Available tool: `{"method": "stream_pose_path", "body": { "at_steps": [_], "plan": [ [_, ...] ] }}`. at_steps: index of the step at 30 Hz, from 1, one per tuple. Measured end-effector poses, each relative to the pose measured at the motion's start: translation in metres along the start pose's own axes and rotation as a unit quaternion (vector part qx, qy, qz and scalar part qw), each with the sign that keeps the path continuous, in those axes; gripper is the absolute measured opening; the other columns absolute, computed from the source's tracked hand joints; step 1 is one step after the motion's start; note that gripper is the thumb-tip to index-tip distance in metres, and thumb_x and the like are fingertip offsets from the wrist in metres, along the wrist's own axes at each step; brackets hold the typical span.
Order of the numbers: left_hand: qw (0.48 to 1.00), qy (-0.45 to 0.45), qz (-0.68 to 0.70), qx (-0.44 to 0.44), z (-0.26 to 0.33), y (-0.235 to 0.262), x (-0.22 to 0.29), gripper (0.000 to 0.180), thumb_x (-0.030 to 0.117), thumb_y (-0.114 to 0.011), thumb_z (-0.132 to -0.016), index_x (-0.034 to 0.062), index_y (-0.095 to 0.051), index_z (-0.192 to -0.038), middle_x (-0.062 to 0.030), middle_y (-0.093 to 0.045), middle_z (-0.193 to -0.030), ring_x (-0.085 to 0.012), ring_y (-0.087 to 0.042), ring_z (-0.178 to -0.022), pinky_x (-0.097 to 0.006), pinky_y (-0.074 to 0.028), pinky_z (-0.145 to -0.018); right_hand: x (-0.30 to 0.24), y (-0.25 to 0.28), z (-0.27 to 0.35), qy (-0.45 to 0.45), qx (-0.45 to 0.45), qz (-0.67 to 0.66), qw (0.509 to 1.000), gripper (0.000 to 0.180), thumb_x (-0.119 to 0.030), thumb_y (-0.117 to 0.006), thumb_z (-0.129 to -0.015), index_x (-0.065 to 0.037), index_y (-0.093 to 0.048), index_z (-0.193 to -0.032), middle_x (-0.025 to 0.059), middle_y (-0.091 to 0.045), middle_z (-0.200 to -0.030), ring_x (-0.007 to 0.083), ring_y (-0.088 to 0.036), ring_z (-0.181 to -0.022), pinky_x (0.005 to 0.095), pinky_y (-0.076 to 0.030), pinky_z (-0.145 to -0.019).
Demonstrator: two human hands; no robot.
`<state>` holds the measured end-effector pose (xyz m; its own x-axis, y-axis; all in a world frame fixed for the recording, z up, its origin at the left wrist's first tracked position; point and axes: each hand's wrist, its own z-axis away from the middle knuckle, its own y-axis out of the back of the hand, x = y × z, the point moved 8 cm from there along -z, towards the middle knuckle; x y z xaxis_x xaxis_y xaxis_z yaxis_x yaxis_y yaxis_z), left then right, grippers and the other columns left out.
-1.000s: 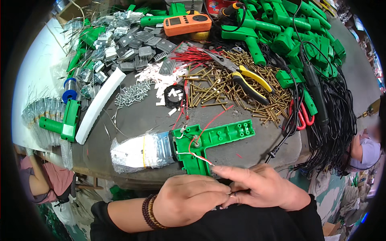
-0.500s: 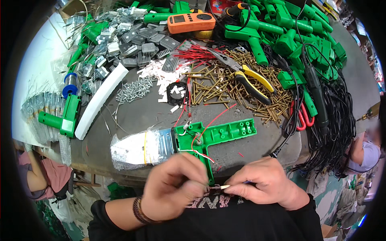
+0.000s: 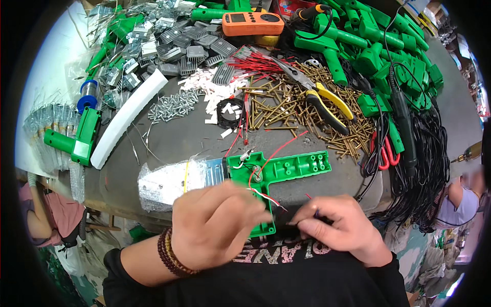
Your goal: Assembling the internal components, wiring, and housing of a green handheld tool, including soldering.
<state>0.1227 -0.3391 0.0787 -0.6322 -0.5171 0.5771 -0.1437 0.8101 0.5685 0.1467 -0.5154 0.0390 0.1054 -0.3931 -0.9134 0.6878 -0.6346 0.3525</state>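
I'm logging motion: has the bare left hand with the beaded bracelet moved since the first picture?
Yes: against the open green plastic housing, the left hand has moved up and leftward in view.

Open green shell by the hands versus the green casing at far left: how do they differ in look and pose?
The shell shows its ribbed inside, crossed by a red wire; the casing shows an outer face with a pale patch. The shell's handle points right, while the casing's points left. Both are green, with a handle jutting from a body.
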Motion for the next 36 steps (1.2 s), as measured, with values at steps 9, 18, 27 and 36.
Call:
{"method": "stream_pose_path", "body": {
  "at_steps": [9,18,27,36],
  "plan": [
    [0.990,-0.067,-0.120,-0.039,-0.003,-0.022,-0.003,0.029,0.012,-0.081,-0.068,0.0090,-0.073,-0.096,-0.0018,-0.068,-0.082,-0.0176,-0.063,-0.062,-0.029,-0.047,-0.050,0.000,0.007,-0.021,0.000,0.096,-0.063,0.993,0.015,-0.014,-0.069,-0.093,0.001,-0.069,-0.096,0.0066,-0.070,-0.080,0.0127,-0.066,-0.073,0.0271,-0.051,-0.066],
    [0.991,-0.073,-0.110,-0.003,-0.003,-0.018,-0.004,0.031,0.009,-0.082,-0.065,0.0079,-0.074,-0.095,-0.0014,-0.065,-0.082,-0.0156,-0.059,-0.057,-0.029,-0.043,-0.047,-0.003,0.011,-0.030,0.011,0.116,-0.062,0.991,0.011,-0.010,-0.068,-0.092,0.001,-0.068,-0.094,0.0014,-0.064,-0.071,0.0065,-0.057,-0.063,0.0242,-0.046,-0.058],
    [0.978,-0.140,-0.154,0.022,-0.006,-0.012,0.007,0.032,0.012,-0.073,-0.068,0.0055,-0.074,-0.099,-0.0030,-0.070,-0.085,-0.0107,-0.055,-0.057,-0.025,-0.036,-0.045,-0.004,0.014,-0.030,0.065,0.155,-0.026,0.985,0.011,-0.009,-0.072,-0.087,0.001,-0.067,-0.088,0.0023,-0.063,-0.067,0.0073,-0.056,-0.057,0.0248,-0.045,-0.053],
    [0.987,-0.105,-0.124,0.018,-0.002,-0.016,0.004,0.025,0.009,-0.074,-0.070,0.0055,-0.070,-0.094,-0.0035,-0.067,-0.082,-0.0136,-0.060,-0.059,-0.028,-0.040,-0.046,-0.006,0.010,-0.023,0.108,0.146,0.008,0.983,0.010,-0.009,-0.071,-0.088,-0.001,-0.065,-0.088,0.0056,-0.067,-0.073,0.0116,-0.063,-0.063,0.0267,-0.047,-0.057]
  ]
}}
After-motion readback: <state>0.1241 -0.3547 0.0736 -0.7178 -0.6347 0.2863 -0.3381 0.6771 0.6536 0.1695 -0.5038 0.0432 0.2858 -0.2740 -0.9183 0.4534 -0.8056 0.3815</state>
